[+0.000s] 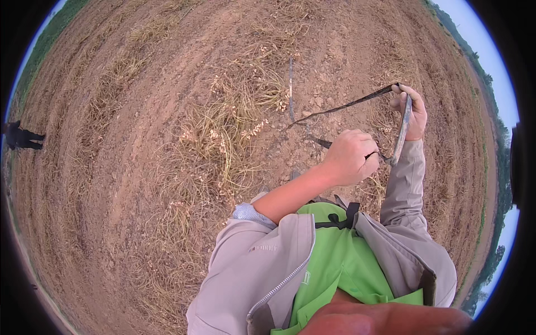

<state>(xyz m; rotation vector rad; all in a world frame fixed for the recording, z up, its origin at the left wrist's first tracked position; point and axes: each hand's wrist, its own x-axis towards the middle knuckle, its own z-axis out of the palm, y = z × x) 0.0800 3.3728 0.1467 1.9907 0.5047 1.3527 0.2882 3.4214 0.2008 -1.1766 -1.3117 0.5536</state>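
Both my hands grip a flat, dirt-streaked black strip of drip tape (402,134). My right hand (412,111), raised and farther out, pinches the tape between thumb and fingers where it folds over. Closer to my body, my left hand (352,157) is closed in a fist around a lower part of it. From the right hand one length slants down leftward to the soil; another drops toward the left fist. A further stretch of tape (290,89) lies on the ground ahead. What sits inside the left fist is hidden.
Uprooted peanut plants (229,128) with pale pods lie in a row just left of my hands. More dried rows (106,95) cross the brown soil (151,106). A person in dark clothes (23,137) stands far off at the left edge.
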